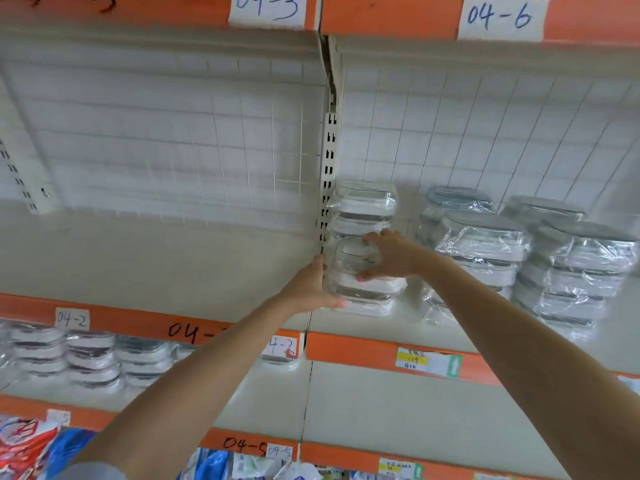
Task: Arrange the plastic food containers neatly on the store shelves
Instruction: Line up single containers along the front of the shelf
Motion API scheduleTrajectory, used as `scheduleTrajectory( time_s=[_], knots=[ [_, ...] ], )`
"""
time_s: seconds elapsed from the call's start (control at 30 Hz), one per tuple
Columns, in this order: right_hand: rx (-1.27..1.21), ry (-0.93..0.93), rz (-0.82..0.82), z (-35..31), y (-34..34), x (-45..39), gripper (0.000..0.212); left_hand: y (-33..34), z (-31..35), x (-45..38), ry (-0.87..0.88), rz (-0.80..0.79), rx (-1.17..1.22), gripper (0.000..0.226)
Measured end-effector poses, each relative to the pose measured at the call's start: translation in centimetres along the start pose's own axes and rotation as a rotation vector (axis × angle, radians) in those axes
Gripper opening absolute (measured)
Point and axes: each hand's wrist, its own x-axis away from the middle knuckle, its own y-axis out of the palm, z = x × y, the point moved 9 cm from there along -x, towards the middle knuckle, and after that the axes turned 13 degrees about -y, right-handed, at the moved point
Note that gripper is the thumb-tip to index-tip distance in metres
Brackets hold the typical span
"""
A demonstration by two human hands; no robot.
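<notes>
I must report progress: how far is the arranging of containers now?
Done: wrapped stacks stand on the right shelf. In hand: the left hand and right hand hold a container stack beside the upright. Left: the left bay has none.

Wrapped container stack [363,271] stands left of other stacks [485,251] on the shelf [363,327].
</notes>
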Motion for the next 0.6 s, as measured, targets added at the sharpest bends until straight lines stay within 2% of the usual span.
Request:
scheduleTrajectory(
  time_s=[0.27,0.4,0.5,0.6],
  knots=[
    [-0.019,-0.07,-0.049,-0.1,1.4,-0.8,0.091,0.0,-0.2,-1.0,0.028,0.076,0.043,0.076],
    [-0.034,-0.074,-0.059,0.1,1.5,-0.8,0.092,0.0,-0.1,-0.3,0.06,0.081,-0.016,0.057],
    [0.138,-0.073,-0.051,-0.9,1.1,-0.7,0.087,-1.0,0.4,1.2,0.105,0.113,-0.147,0.04],
    [0.313,-0.207,0.079,-4.7,0.6,-0.3,0.075,-2.6,0.6,3.6,0.19,0.197,-0.417,0.027]
  ],
)
